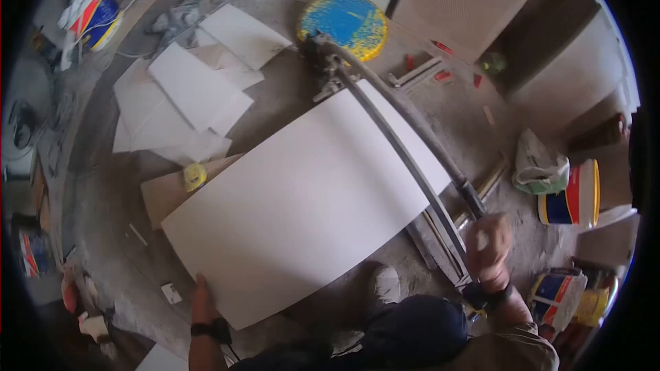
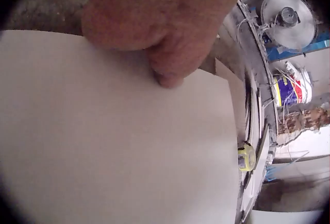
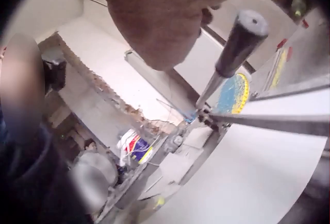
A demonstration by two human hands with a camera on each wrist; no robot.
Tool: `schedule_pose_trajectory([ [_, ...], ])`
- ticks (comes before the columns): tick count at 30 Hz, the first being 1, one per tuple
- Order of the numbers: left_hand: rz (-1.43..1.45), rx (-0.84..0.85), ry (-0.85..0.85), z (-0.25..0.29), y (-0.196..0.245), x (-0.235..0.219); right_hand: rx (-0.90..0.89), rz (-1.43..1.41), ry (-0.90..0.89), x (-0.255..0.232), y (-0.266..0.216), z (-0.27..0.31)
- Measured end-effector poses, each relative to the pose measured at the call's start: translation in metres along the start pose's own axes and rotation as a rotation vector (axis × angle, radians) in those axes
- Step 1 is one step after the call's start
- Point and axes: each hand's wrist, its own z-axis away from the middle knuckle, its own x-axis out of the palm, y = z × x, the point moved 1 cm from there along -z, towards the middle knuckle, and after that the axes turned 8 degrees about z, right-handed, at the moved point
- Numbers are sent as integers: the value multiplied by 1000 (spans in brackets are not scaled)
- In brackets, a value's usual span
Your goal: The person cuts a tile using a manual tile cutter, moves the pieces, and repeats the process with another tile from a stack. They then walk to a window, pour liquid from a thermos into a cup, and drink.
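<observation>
Two hands work on one large white tile (image 1: 302, 206) that lies flat on a manual tile cutter (image 1: 440, 233) on the concrete floor (image 1: 289, 89).

At the left, the left hand (image 1: 201, 297) rests on the near left corner of the tile. In the left wrist view the thumb (image 2: 167, 72) presses down on the tile surface; the fingers seem to lie flat over the edge, not curled round it. I think this hand is there to keep the tile from sliding. Beside the tile's left edge lies a yellow tape measure (image 1: 194, 176), on a brown board.

In the middle, the tile's long axis runs from the near left to the far right, toward a round blue and yellow object (image 1: 352, 24). The cutter's rail (image 1: 399, 144) crosses the tile near its right end, across the long axis.

At the right, the right hand (image 1: 488, 244) is by the near end of the long lever handle (image 1: 405, 120). From the right wrist view the black knob (image 3: 242, 41) stands free beside the palm, so I cannot tell if the grip is closed on it. Paint buckets (image 1: 570, 199) stand further right.
</observation>
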Motion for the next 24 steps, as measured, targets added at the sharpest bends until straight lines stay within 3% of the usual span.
schedule_pose_trajectory([
  [1,-59,20,-52,-3,0,5,0,-146,-38,4,-4,21],
  [3,111,2,-152,-14,-15,-6,239,-512,-395,22,0,60],
  [6,162,-10,-212,11,11,21,734,-230,-391,40,30,106],
  [8,123,-30,-153,13,14,25,914,-173,-352,46,61,115],
  [11,162,61,-164,-38,-28,-11,1080,-288,-416,77,122,129],
  [13,188,-17,-98,-29,-17,14,1013,-821,-352,98,143,122],
  [15,223,-78,-3,3,9,43,728,-758,-578,134,177,114],
  [17,252,-133,120,28,28,45,794,-654,-857,156,180,84],
  [18,247,-76,24,15,20,32,763,-623,-952,167,179,74],
  [20,239,35,-156,-26,-17,1,709,-624,-998,178,176,71],
  [24,-40,-2,52,-23,-14,-11,665,-673,-907,186,165,74],
])
